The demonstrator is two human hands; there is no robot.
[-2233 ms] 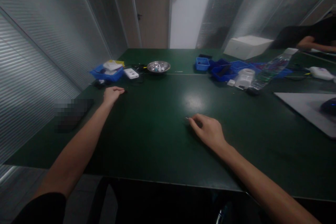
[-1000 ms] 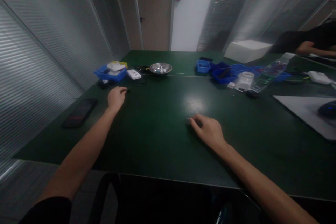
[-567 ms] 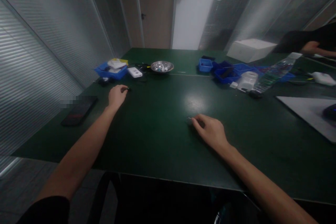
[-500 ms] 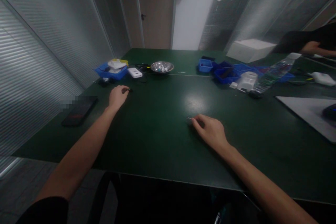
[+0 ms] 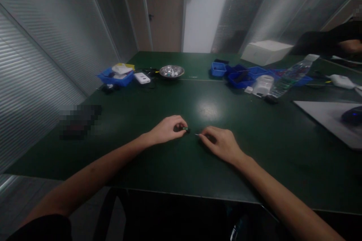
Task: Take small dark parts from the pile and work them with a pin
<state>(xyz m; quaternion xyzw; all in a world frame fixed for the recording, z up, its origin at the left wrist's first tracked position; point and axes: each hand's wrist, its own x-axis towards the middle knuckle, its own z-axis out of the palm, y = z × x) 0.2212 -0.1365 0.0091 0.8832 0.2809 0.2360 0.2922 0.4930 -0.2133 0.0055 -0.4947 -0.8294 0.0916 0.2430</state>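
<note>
- Left hand (image 5: 168, 130) rests on green table (image 5: 158, 162), fingers pinched shut around a small dark piece (image 5: 185, 128).
- Right hand (image 5: 220, 143) just beside it, fingertips closed on a thin pin (image 5: 197, 134); pin tip near the piece, narrowly apart.
- Well beyond: metal bowl (image 5: 171, 71), blue bins (image 5: 240, 76), water bottle (image 5: 291, 75).
- Phone (image 5: 79, 120) far left, blurred.

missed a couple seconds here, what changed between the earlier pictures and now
The left hand came in from the far left of the table to the middle, carrying a small dark piece pinched in its fingertips, now close to the right hand. The right hand stayed put, fingertips closed on a thin pale pin. The metal bowl, blue bins and bottle did not move.
</note>
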